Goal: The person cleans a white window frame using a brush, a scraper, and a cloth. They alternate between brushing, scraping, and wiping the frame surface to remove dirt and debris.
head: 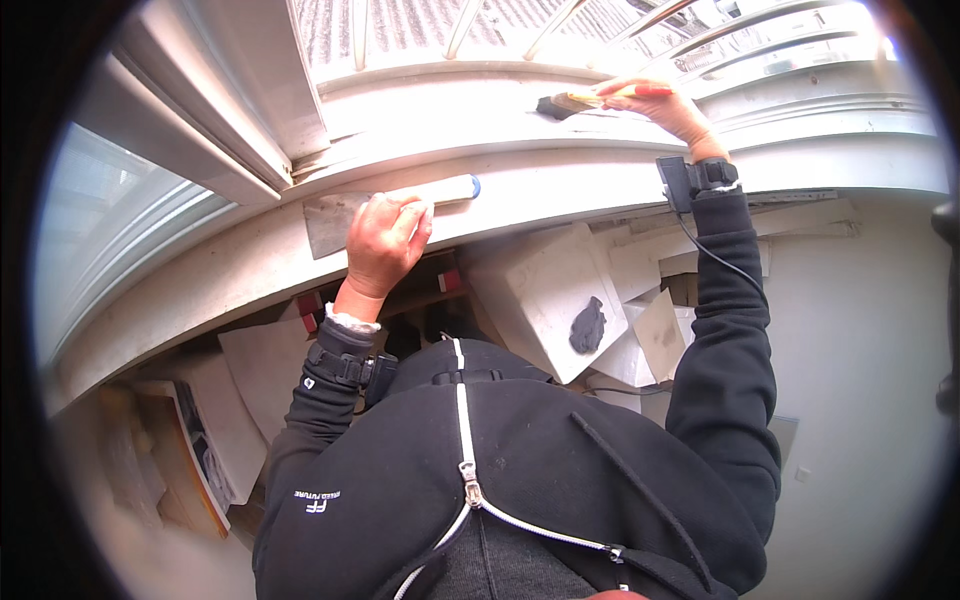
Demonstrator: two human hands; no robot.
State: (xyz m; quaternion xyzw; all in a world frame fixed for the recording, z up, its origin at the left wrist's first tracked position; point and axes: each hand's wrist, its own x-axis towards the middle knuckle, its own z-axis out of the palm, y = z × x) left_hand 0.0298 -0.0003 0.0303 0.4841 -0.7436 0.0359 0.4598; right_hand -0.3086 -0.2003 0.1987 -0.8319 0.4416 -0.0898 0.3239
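My left hand (386, 232) grips a putty knife with a wide metal blade (328, 221) and a pale handle (454, 190) ending in blue. The blade lies over the near part of the white window sill (525, 176), pointing left. Farther out and to the right, my right hand (649, 101) is closed on the yellow and red handle of a paintbrush (557, 106). Dark bristles point left and seem to touch the brightly lit outer sill beside the window track; glare hides the exact contact. Part of the brush handle is hidden by my fingers.
Metal window bars (465, 30) stand beyond the sill. A sliding window frame (225, 90) is at the left. Under the sill are a white box (540, 277) with a dark, crumpled item (588, 325) on it, several boards, and an open box (202, 442) at lower left. A wall (862, 337) borders the right.
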